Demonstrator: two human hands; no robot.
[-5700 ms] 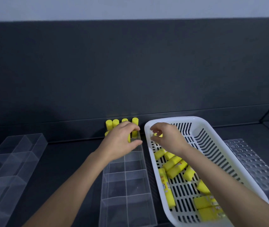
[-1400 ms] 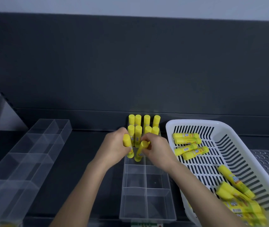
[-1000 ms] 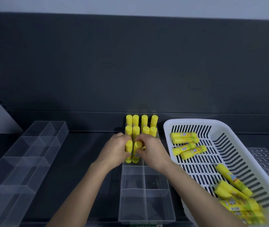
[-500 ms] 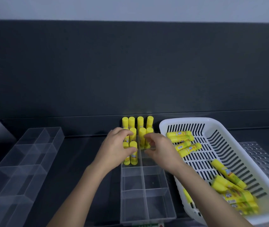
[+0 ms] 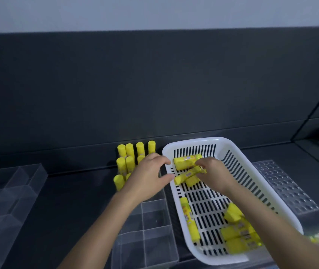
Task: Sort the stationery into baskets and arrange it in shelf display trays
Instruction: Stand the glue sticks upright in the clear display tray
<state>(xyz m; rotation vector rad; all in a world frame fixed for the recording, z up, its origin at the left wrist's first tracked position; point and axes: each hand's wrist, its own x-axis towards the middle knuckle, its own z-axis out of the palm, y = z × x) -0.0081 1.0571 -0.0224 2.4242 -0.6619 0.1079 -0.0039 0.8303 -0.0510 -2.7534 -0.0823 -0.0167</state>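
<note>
Partly, left hand (image 5: 147,178) hides glue sticks (image 5: 129,152), right hand (image 5: 216,174) grip unclear

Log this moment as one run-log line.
right hand: on lying glue sticks, white basket far end, grip unclear | left hand: open above clear divided tray | tray far end: upright glue sticks

nothing legible anywhere in the frame. the yellow cylindrical plastic glue sticks (image 5: 187,159) lying in the white slotted plastic basket (image 5: 193,141), right of centre, carry small printed labels, but the print is too blurred to read.
</note>
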